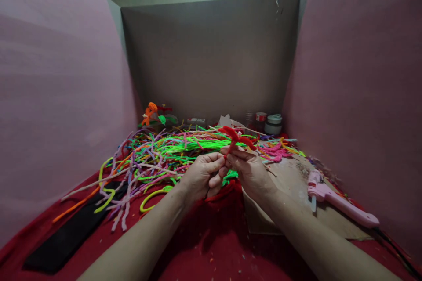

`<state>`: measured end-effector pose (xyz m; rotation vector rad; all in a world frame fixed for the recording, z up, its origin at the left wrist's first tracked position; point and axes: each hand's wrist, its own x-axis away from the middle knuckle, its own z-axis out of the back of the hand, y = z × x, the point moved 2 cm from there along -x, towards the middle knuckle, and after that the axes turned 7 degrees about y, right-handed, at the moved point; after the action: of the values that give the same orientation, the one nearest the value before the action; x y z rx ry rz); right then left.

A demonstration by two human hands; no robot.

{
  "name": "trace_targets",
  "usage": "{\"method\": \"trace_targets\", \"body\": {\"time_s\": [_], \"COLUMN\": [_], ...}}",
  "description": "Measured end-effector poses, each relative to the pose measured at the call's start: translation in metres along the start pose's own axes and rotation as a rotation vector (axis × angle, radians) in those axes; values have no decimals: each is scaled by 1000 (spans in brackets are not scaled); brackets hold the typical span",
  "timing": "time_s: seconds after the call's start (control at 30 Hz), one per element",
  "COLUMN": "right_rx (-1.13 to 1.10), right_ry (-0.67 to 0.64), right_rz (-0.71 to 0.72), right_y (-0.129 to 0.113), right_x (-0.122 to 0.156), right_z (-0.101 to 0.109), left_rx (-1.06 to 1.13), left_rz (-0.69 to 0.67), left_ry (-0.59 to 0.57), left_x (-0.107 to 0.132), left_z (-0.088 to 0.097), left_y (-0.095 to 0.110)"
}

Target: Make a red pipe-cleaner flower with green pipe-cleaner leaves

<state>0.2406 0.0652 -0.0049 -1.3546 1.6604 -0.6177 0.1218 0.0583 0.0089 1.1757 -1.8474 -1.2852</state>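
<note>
A red pipe-cleaner flower (233,135) with a few fuzzy petals stands up between my two hands over the middle of the table. My left hand (206,173) pinches its lower end between thumb and forefinger, the other fingers curled. My right hand (249,171) grips it just above, close under the petals. The fingertips of both hands almost meet and cover the lowest part of the red piece. Behind them spreads a big heap of pipe cleaners (198,144), bright green in the middle and many colours around.
A pink hot glue gun (343,204) lies on a cardboard sheet (286,180) at the right, its cable running off. A black flat strip (70,232) rests on the red cloth (211,250) at left. An orange flower (150,113) and a lidded jar (273,124) stand at the back. Pink panels flank both sides.
</note>
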Motion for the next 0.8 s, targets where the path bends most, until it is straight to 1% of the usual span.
{"method": "trace_targets", "body": {"time_s": [0.03, 0.1, 0.17, 0.2, 0.23, 0.33, 0.37, 0.4, 0.43, 0.57, 0.63, 0.73, 0.8], "right_rx": [-5, -15, -14, -7, 0, 31, 38, 43, 51, 109, 160, 250, 289], "right_ry": [7, 44, 91, 113, 135, 170, 170, 164, 157, 155, 155, 142, 131], "right_rz": [-21, -18, 11, 22, 33, 65, 77, 84, 86, 87, 103, 148, 173], "right_y": [0, 0, 0, 0, 1, 2, 2, 3, 3, 2, 0, -3, -4], "right_x": [0, 0, 1, 1, 1, 1, 2, 2, 3, 6, 8, 10, 10], "right_z": [0, 0, 1, 1, 1, 3, 3, 3, 2, 1, 0, -1, -1], "left_rx": [-13, -70, -215, -329, -468, -944, -1075, -1177, -1250, -1356, -1372, -1289, -1168], "left_rz": [3, -11, -74, -135, -224, -554, -631, -674, -687, -700, -719, -733, -695], "left_ry": [-9, -8, 38, 85, 142, 323, 364, 390, 407, 431, 417, 368, 364], "left_x": [0, 0, 0, 0, 1, 3, 3, 3, 2, 1, 1, 1, 2], "left_z": [0, -1, -4, -5, -6, -9, -9, -9, -8, -3, -3, -4, -5], "left_y": [0, 0, -1, -2, -4, -9, -11, -14, -16, -18, -17, -14, -11]}}
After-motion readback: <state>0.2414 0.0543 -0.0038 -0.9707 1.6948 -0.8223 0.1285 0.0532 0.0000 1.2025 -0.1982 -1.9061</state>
